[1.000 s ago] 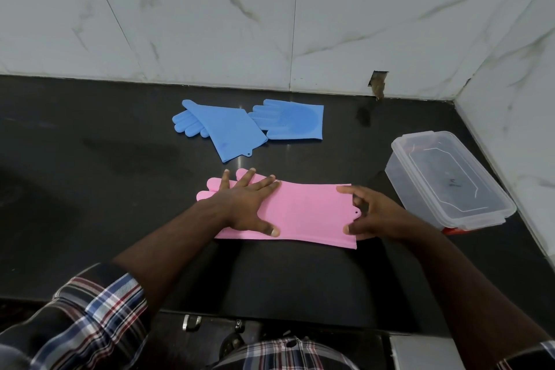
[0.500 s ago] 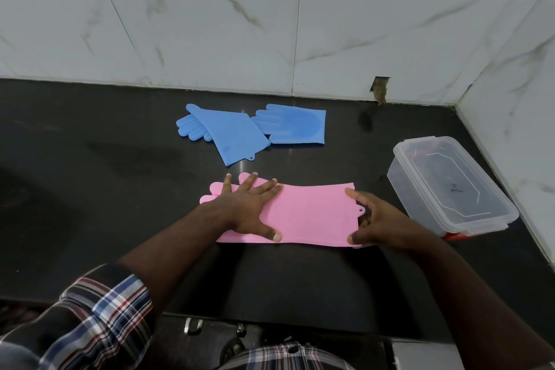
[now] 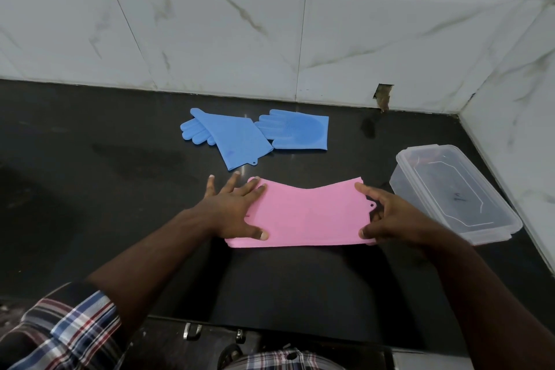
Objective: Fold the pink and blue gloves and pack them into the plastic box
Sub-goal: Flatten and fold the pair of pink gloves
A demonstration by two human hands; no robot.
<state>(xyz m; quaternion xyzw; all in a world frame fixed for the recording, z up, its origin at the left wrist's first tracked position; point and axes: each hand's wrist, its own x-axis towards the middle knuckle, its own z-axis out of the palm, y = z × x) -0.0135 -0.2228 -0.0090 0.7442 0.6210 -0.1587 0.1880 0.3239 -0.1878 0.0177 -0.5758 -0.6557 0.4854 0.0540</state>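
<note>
- Pink gloves (image 3: 306, 213) are laid flat near the worktop's (image 3: 90, 189) front edge, about midway along it.
- Long axis runs left to right; cuff end points right toward the box (image 3: 453, 192), finger end left, hidden under the left hand (image 3: 231, 207).
- Left hand is spread flat, pressing the finger end; the right hand (image 3: 393, 219) pinches the cuff edge, slightly raised.
- Risk: the stacked layers may slide apart if pressure is eased, giving a crooked fold.
- Blue gloves (image 3: 255, 135) lie toward the back edge; the box looks lidded, so packing would be blocked.
</note>
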